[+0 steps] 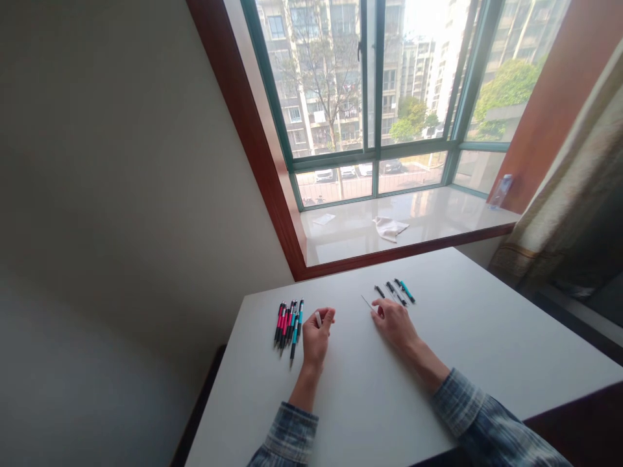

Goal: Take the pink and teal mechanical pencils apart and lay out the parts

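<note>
My left hand [316, 338] is closed around a small white tube-like piece [318, 319], whose end shows between thumb and fingers. A thin, straight pen refill [366, 302] is pinched between the thumb and fingertips of my right hand [395, 323], its tip pointing up and left. Just beyond the right hand lie loose pen parts: a short black piece [379, 292], a slim black and silver piece [390, 286] and a teal barrel [407, 292] with a black end. Beside my left hand several pink and teal pens [287, 323] with black grips lie bunched together.
The white table [355, 389] runs up to a window sill [345, 250] with a dark red wooden edge. On the sill are a crumpled white cloth [390, 228], a flat white paper [324, 220] and a clear bottle [501, 191]. A curtain [549, 201] hangs at right.
</note>
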